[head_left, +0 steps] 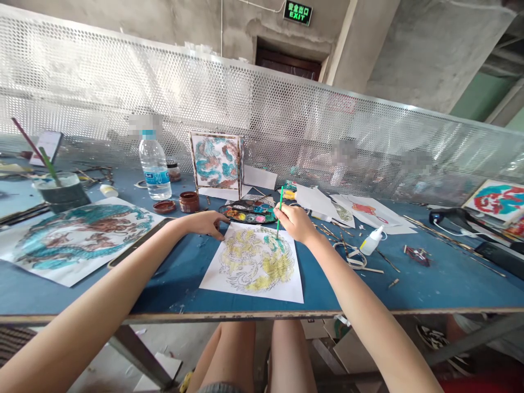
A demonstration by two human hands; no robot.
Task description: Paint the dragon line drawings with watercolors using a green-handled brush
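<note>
A white sheet with a line drawing, partly coloured yellow with a teal patch at its upper right, lies on the blue table before me. My right hand is closed round a thin green paintbrush, held upright, its lower end at the teal patch. At the sheet's upper left corner rests my left hand, fingers apart, thumb side by the paper and fingertips by the paint palette. Several colours fill that dark palette, just beyond the sheet.
Behind the palette stands a framed teal-and-brown painting. To the left are a water bottle, a brown paint jar, a brush cup and a painted sheet. A glue bottle and sticks lie right. Perforated metal closes the back.
</note>
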